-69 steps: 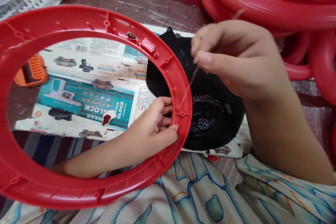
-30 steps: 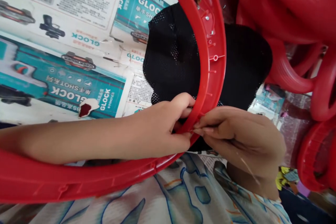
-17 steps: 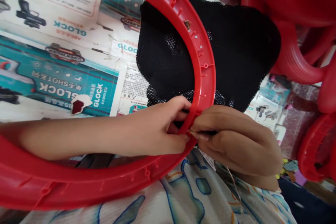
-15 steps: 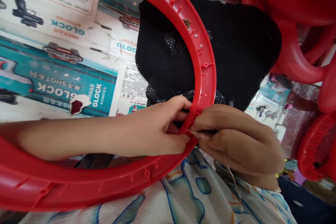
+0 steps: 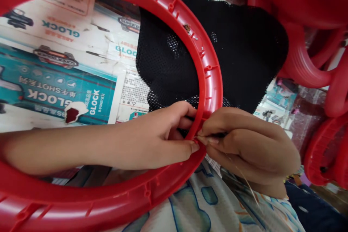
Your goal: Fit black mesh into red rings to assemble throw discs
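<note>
So, a bit of fiddly fingertip work is going on at the near right curve of a big red plastic ring (image 5: 214, 87), which is held ribbed side up above some printed cardboard (image 5: 104, 98), with a black mesh cloth (image 5: 244, 47) lying under its right side. By the look of it, a thin thread (image 5: 244, 175) is being worked at the rim.

The ring is gripped by the left hand (image 5: 174, 137), reached through the opening: thumb pressed on the rim, the other fingers curled round the inner edge. By the right hand (image 5: 248, 145), thumb and forefinger are pinched tight right beside that thumb, on what seems to be the thread; its exact path can't be made out there. A loose length is left trailing below the right hand.

For the next move, a steady rim and a close, light pinch are probably needed, so the strand isn't lost.
</note>
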Tool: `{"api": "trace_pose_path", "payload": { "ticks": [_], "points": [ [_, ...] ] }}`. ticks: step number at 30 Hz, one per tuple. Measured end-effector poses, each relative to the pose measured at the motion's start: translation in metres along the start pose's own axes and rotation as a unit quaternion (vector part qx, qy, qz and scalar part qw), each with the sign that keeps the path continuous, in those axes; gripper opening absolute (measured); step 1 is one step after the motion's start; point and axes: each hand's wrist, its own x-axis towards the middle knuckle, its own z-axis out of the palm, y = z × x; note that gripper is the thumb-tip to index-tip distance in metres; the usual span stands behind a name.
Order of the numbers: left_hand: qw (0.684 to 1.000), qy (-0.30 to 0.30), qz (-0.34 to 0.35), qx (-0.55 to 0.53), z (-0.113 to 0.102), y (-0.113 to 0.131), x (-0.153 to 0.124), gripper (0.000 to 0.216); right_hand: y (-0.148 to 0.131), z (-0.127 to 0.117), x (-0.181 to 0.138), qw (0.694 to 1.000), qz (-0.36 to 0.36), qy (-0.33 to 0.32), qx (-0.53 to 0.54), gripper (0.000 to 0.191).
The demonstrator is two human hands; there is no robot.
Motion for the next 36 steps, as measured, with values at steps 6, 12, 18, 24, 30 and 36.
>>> {"api": "trace_pose_path", "payload": {
  "ticks": [6, 12, 18, 24, 30, 36],
  "points": [
    [0.998, 0.032, -0.022, 0.047, -0.001, -0.001, 0.002, 0.025, -0.003, 0.005, -0.003, 0.998, 0.056, 0.020, -0.003, 0.025],
    [0.988, 0.072, 0.040, 0.134, 0.000, -0.003, 0.005, 0.028, -0.009, 0.008, -0.004, 0.988, 0.144, 0.035, 0.039, 0.018],
    [0.968, 0.120, 0.064, 0.212, 0.000, -0.002, 0.009, 0.023, -0.014, 0.019, -0.006, 0.964, 0.237, 0.105, 0.062, 0.017],
    [0.958, 0.134, 0.074, 0.242, -0.002, -0.003, 0.007, 0.020, -0.005, 0.018, -0.004, 0.960, 0.206, 0.106, 0.157, 0.029],
    [0.971, 0.098, 0.054, 0.210, -0.004, -0.002, 0.005, 0.022, 0.000, 0.012, -0.010, 0.987, 0.134, 0.053, 0.071, 0.036],
    [0.983, 0.040, -0.008, 0.180, -0.003, 0.008, 0.001, 0.026, 0.004, -0.011, 0.000, 0.994, -0.049, -0.097, -0.018, 0.035]
  ]
}}
